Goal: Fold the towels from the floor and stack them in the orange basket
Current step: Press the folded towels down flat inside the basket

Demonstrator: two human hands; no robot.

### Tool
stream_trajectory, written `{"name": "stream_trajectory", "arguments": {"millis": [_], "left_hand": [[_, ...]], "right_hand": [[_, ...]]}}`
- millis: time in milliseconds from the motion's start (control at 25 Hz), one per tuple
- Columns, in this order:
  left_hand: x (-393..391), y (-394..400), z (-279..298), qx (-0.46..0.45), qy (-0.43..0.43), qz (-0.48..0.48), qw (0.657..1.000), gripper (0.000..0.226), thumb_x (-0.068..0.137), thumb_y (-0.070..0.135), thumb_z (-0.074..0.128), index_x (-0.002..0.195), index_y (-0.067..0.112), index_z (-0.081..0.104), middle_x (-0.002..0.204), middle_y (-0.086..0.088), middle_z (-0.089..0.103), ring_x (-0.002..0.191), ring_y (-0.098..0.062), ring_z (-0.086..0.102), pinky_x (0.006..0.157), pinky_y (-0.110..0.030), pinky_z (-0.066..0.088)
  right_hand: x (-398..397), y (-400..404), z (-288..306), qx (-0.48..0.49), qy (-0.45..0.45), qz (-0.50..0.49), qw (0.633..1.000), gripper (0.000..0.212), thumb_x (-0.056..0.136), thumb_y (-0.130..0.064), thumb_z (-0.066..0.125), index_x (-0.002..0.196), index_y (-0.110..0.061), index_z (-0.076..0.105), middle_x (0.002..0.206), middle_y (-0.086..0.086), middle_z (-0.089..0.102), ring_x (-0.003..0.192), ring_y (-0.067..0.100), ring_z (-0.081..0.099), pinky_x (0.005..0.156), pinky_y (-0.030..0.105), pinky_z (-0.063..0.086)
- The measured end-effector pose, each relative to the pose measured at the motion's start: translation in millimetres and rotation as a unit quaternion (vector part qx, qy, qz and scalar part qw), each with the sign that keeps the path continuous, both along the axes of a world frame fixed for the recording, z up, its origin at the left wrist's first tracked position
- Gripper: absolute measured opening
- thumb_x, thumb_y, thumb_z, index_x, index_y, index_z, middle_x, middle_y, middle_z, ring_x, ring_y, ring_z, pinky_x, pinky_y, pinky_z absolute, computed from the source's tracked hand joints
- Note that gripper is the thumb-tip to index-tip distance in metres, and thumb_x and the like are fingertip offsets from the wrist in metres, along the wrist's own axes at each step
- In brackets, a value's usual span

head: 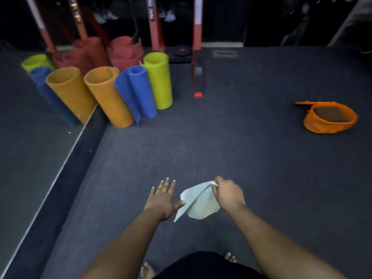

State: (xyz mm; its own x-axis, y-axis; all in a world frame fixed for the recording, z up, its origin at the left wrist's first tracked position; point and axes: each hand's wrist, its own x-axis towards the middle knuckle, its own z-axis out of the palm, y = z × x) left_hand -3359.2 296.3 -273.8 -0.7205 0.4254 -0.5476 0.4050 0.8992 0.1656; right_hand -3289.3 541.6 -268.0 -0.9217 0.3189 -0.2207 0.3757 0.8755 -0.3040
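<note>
A pale blue-grey towel (196,202) hangs folded over in front of me, low in the middle of the view. My right hand (226,193) grips its upper corner. My left hand (163,198) is spread flat beside it, fingers straight, with the thumb touching the towel's left edge. The orange basket (330,123) sits on the floor at the far right with a dark brown folded towel (330,114) inside it.
Rolled mats in orange (108,95), blue (141,91) and lime green (159,79) lean against a mirror wall (30,148) at the left. A red rack post (197,47) stands at the back. Dark carpet covers the floor between me and the basket.
</note>
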Motion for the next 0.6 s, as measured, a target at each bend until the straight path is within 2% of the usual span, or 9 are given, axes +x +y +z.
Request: {"name": "stream_trajectory", "arguments": {"millis": [160,320,600], "left_hand": [[6.7,135.0,9.4,0.013,0.008,-0.063,0.998,0.097,0.093,0.080,0.028,0.161,0.025,-0.015,0.170,-0.001,-0.018,0.157,-0.020,-0.013,0.127,-0.048,-0.002],[18.7,271.5,20.7,0.020,0.024,-0.170,0.985,0.096,0.093,0.080,0.027,0.161,0.026,-0.016,0.169,-0.001,-0.020,0.157,-0.020,-0.014,0.127,-0.047,-0.002],[35.6,507.9,20.6,0.035,0.029,-0.329,0.943,0.096,0.094,0.080,0.026,0.161,0.026,-0.017,0.169,-0.001,-0.020,0.157,-0.020,-0.013,0.128,-0.048,-0.001]], "right_hand": [[47.2,118.0,15.7,0.014,0.022,-0.062,0.998,0.025,0.104,-0.042,0.043,0.107,-0.020,0.054,0.101,0.004,0.067,0.101,0.028,0.062,0.080,0.037,0.045],[100.9,232.5,35.9,0.048,0.026,-0.131,0.990,0.021,0.104,-0.039,0.044,0.108,-0.020,0.053,0.103,0.001,0.068,0.103,0.027,0.062,0.082,0.038,0.045],[177.2,421.0,54.0,0.131,-0.046,-0.230,0.963,0.016,0.104,-0.036,0.047,0.106,-0.021,0.053,0.096,0.000,0.071,0.089,0.026,0.069,0.070,0.036,0.039]]}}
